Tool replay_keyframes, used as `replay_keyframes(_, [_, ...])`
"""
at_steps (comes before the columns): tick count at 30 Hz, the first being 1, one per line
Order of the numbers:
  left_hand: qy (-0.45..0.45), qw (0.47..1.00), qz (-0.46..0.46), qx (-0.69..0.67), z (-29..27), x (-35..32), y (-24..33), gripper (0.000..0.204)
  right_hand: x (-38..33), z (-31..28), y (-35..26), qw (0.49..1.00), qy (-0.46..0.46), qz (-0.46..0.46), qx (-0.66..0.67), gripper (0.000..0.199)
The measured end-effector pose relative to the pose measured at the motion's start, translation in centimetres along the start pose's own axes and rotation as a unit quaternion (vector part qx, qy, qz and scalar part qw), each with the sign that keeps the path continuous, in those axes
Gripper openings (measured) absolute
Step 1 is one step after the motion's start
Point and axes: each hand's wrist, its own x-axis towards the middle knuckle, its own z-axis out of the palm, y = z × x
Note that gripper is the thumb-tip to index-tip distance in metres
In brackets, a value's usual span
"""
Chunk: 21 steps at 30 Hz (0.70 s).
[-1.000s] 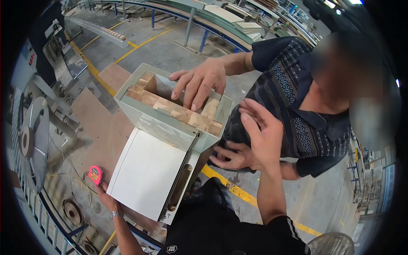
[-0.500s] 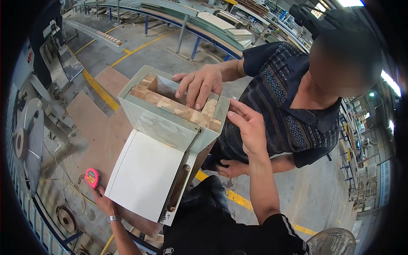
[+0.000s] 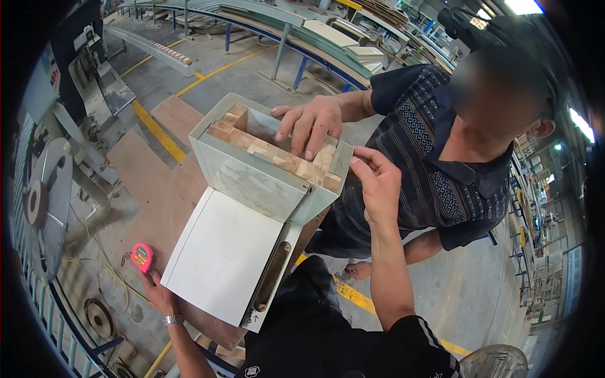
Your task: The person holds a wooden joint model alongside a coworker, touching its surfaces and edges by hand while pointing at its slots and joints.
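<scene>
My left hand (image 3: pixel 157 295) is closed round a pink tape measure (image 3: pixel 143 255) beside the white panel's lower left edge. A grey-white box-shaped panel section (image 3: pixel 252 179) has a bare wood core and a hollow at its upper end. At its right corner, my right hand (image 3: pixel 380 186) has its fingers curled in; what they grip, if anything, is hidden. Another person's hand (image 3: pixel 312 123) reaches over the hollow, fingertips on the wood. Below it lies a smooth white panel (image 3: pixel 220 252), and along its right side runs an edge strip with a long slot (image 3: pixel 274 274).
A co-worker in a dark patterned shirt (image 3: pixel 428 164) stands close on the right. Brown boards (image 3: pixel 145 183) lie to the left, near a machine with a round disc (image 3: pixel 47 201). Roller conveyors with stacked panels (image 3: pixel 340 53) cross the back. A fan (image 3: pixel 495 362) is at lower right.
The view has shifted, so the panels sit slightly further right. My right fingers have curled in more at the corner. The co-worker's lower hand has moved right. My left hand still holds the tape measure.
</scene>
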Motion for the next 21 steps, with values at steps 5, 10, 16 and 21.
replay_keyframes(5, [0.016,0.999,0.026,-0.03,0.0,-0.2,0.2,0.059,0.0,0.0,0.0,1.0,-0.004,0.005,0.004,0.027])
replay_keyframes(10, [-0.005,1.0,-0.025,0.012,-0.1,-0.7,1.7,0.06,0.3,-0.4,-0.2,1.0,-0.018,0.008,-0.004,0.027])
replay_keyframes(16, [0.009,1.0,0.011,0.002,0.0,-0.6,0.5,0.059,0.0,-0.4,0.4,0.999,-0.005,-0.011,-0.033,0.029])
replay_keyframes(21, [0.017,0.999,0.028,0.012,0.2,0.0,-1.0,0.057,-0.4,-0.1,0.6,0.999,0.005,-0.031,-0.043,0.031])
